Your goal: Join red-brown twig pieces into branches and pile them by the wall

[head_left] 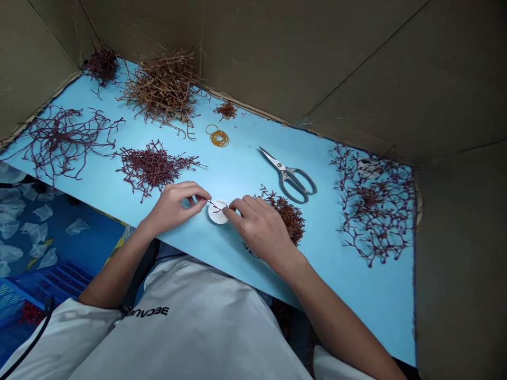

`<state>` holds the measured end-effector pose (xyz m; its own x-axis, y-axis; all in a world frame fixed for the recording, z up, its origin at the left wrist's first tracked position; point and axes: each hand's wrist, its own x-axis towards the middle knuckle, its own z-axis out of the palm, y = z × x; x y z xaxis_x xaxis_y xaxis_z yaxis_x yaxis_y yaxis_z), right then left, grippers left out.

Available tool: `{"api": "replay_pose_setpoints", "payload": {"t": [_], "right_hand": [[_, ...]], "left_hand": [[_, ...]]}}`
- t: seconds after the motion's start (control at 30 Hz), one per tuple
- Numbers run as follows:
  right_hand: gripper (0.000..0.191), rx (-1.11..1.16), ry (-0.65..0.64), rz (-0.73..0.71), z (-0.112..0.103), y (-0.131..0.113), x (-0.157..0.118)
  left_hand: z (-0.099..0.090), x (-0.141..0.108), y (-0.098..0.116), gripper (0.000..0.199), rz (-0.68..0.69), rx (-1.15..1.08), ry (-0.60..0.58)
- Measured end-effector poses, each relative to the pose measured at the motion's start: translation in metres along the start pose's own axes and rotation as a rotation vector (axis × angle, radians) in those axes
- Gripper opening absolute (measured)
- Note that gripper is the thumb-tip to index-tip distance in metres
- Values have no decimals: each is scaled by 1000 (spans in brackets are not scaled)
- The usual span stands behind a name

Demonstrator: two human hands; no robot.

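Observation:
My left hand (180, 205) pinches one end of a thin dark red twig (215, 206) between thumb and finger. The twig's other end is in the fingertips of my right hand (255, 221), whose remaining fingers are curled. Beneath the twig lies a small round white dish (218, 215) on the light blue tabletop (237, 174). A pile of short reddish-brown pieces (291, 216) is partly hidden behind my right hand. Just beyond my left hand is a heap of short dark red twigs (152, 168).
Grey-handled scissors (291, 177) and yellow rubber bands (219, 138) lie farther back. Brown twigs (164, 89) and long dark stems (63, 138) are at left; branched pieces (374, 206) spread at right. Cardboard walls (317, 63) enclose the table. Blue crates (47, 290) stand low left.

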<state>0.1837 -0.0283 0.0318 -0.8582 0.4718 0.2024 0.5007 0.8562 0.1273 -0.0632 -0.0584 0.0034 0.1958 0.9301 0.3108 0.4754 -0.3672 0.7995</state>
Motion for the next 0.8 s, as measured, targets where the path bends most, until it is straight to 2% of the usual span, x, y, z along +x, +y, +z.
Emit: {"api": "replay_pose_setpoints", "payload": {"t": [0.13, 0.33, 0.8], "right_hand": [[18, 2, -34, -17, 0, 0, 1], [20, -5, 1, -5, -2, -1, 1], [15, 23, -85, -27, -3, -8, 18]], "left_hand": [[0, 0, 1, 16, -2, 14, 7], [0, 1, 1, 17, 5, 5, 5], [1, 1, 7, 16, 27, 11, 25]]}}
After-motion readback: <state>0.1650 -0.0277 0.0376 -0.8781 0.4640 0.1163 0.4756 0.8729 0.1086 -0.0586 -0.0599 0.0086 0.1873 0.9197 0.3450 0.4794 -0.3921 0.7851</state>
